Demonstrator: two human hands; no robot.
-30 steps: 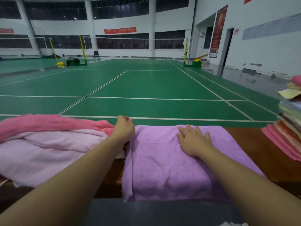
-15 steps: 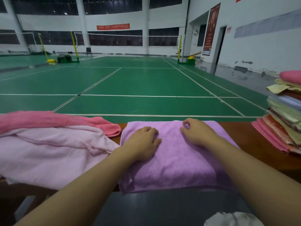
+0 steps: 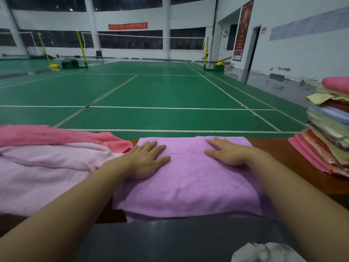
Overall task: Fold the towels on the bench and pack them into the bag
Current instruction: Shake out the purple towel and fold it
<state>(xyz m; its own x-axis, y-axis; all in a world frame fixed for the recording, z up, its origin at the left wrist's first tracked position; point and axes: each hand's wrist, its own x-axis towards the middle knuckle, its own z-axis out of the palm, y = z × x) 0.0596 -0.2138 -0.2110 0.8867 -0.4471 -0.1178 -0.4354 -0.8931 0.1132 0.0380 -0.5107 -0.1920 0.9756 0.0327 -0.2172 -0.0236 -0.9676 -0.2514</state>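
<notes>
A folded purple towel (image 3: 188, 182) lies across the brown bench (image 3: 279, 154) in front of me, its near edge hanging over the bench's front. My left hand (image 3: 147, 159) lies flat on the towel's left part with fingers spread. My right hand (image 3: 224, 151) lies flat on its right part, fingers straight. A loose pale pink towel (image 3: 47, 173) is heaped to the left, with a darker pink towel (image 3: 62, 136) behind it. A bit of white fabric (image 3: 264, 252) shows at the bottom right; whether it is the bag I cannot tell.
A tall stack of folded towels (image 3: 328, 129) in several colours stands on the bench at the far right. Beyond the bench stretches a green badminton court with net posts. Dark floor lies between me and the bench.
My left hand moved from the towel's far left corner onto its top and now lies flat. My right hand slid right and flattened. The towel looks smoothed.
</notes>
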